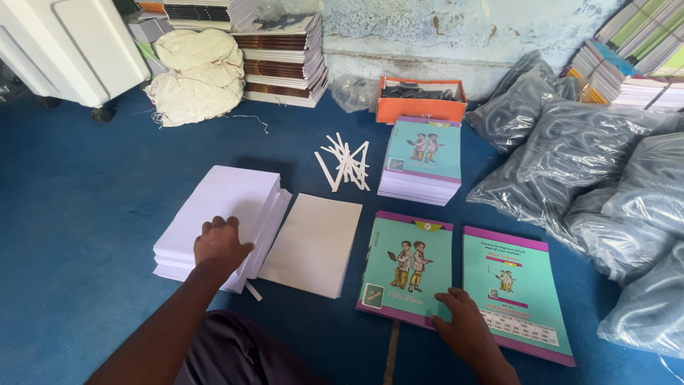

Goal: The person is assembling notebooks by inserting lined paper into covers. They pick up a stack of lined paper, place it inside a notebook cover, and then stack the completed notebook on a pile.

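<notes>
left hand [219,246] flat, fingers curled on ruled paper stack [221,207] at 9 o'clock | right hand [467,328] pressing teal cover [410,264] edge at 5 o'clock, not gripping

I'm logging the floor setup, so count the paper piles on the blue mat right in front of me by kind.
Ruled white sheet stacks: 1
Plain cream board stacks: 1
Teal cover stacks: 3
White strip piles: 1
Total: 6
</notes>
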